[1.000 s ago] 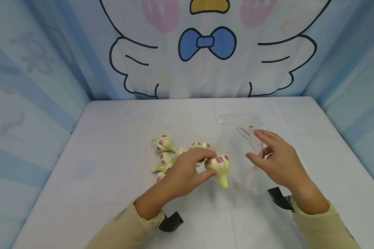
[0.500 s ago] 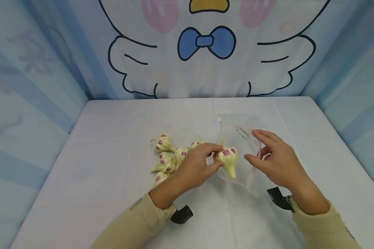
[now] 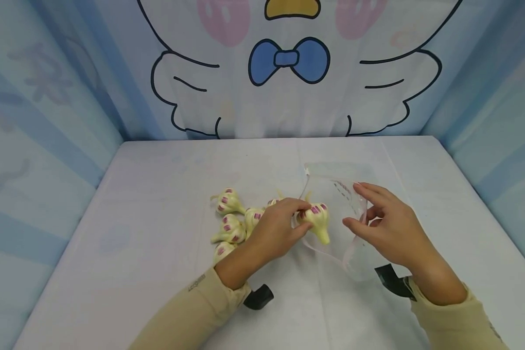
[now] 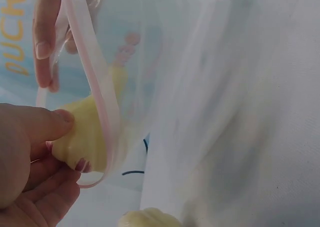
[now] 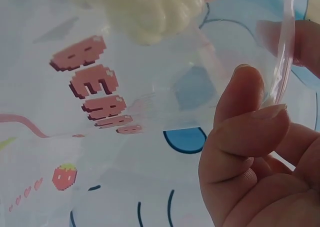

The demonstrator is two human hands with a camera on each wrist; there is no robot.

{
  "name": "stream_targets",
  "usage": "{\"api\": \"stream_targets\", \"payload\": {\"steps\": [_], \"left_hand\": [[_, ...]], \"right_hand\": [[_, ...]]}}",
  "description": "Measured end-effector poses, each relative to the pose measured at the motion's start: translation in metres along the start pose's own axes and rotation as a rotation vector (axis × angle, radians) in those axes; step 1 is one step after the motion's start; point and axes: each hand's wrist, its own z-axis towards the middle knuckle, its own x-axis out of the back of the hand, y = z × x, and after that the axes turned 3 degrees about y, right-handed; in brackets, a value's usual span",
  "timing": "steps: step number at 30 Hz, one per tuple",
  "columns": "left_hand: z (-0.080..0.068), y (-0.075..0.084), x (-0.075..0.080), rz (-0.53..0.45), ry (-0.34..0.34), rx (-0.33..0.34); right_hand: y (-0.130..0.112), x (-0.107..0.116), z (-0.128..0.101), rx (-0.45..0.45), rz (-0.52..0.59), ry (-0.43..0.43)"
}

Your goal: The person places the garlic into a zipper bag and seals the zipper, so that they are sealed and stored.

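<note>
1. Count first: one garlic bulb (image 3: 316, 219) in the left hand (image 3: 274, 232), and a loose pile of garlic (image 3: 233, 218) on the tabletop (image 3: 157, 272) just left of it; four show plainly, and a fifth peeks out behind the left hand's fingers.
2. One clear bag (image 3: 347, 214), printed with pink letters and a strawberry, lies right of the pile. Two hands, two beige sleeves.
3. The left hand pinches the bulb between thumb and fingertips, right at the bag's mouth; the left wrist view shows the bulb (image 4: 85, 137) against the pink rim.
4. The bulb's long axis runs tilted: its pointed stem end aims down and toward the person, its purple-marked fat end up and away.
5. The right hand (image 3: 387, 226) pinches the bag's upper edge between thumb and forefinger, lifting the mouth wide; the right wrist view shows those fingers (image 5: 245, 132) closed on the clear film.
6. The bag's far end rests flat on the tabletop.
</note>
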Motion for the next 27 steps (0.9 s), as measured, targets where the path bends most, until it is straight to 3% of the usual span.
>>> {"api": "stream_targets", "payload": {"steps": [11,27], "left_hand": [[0.0036,0.0006,-0.0026,0.052,0.019,-0.006],[0.0040,0.0059,-0.0009,0.092,-0.023,0.041]], "right_hand": [[-0.0008,-0.0028,-0.0001,-0.028,0.028,-0.007],[-0.0044,-0.0025,0.0009,-0.072,0.038,-0.028]]}}
